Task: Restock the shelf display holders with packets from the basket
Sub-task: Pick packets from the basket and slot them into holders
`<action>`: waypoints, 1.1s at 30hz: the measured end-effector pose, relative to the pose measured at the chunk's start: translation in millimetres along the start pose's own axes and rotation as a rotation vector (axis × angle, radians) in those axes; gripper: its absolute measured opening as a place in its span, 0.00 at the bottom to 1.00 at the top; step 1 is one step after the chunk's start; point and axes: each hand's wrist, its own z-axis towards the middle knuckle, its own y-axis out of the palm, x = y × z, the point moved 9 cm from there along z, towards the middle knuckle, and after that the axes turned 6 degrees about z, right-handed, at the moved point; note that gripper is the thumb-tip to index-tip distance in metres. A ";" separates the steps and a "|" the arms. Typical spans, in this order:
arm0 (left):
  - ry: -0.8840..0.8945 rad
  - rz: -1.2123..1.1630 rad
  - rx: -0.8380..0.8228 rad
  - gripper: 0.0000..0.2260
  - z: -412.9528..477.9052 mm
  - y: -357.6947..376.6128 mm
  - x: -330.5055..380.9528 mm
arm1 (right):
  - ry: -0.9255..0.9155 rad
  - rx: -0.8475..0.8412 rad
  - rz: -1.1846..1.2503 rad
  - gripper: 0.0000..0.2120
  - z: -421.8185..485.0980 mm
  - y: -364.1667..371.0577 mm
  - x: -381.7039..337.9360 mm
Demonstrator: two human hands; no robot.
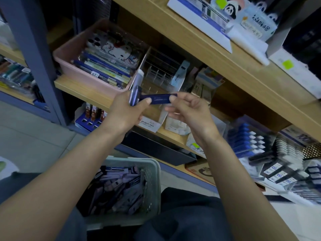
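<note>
Just in front of the clear display holder (157, 70), the left hand (121, 115) grips an upright blue packet (135, 92), its thumb on a second blue packet (159, 99) lying crosswise; the right hand (189, 112) pinches that packet's far end (thumb and forefinger closed on it). Well below the holder sits the grey basket (132, 160), with more packets inside

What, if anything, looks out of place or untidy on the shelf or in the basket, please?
Nothing looks spilled or damaged. The packets in the grey basket lie jumbled at all angles, and the clear holder on the shelf has mostly bare slots, with one pale packet leaning inside.
</note>
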 end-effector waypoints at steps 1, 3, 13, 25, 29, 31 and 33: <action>0.010 0.010 0.036 0.04 0.8 -3.5 0.8 | 0.002 -0.025 -0.014 0.04 -2.2 1.8 0.6; 0.046 0.036 0.079 0.05 1.6 -7.2 4.5 | -0.021 -0.037 0.011 0.05 -5.6 4.2 0.1; -0.131 -0.017 0.133 0.05 10.6 -25.9 -22.3 | -0.408 0.479 -0.095 0.09 17.6 -20.9 -34.3; -0.027 -0.057 0.080 0.10 17.0 -34.3 -10.5 | -0.408 0.432 -0.467 0.12 96.2 24.7 -38.2; -0.046 -0.086 0.092 0.13 20.1 -36.9 -9.6 | -0.405 0.384 -0.557 0.18 101.5 32.3 -47.7; -0.049 -0.097 0.091 0.13 21.5 -37.2 -8.9 | -0.412 0.368 -0.599 0.19 102.6 36.1 -52.4; -0.046 -0.101 0.088 0.14 21.9 -36.9 -8.0 | -0.407 0.350 -0.591 0.19 101.9 40.4 -55.1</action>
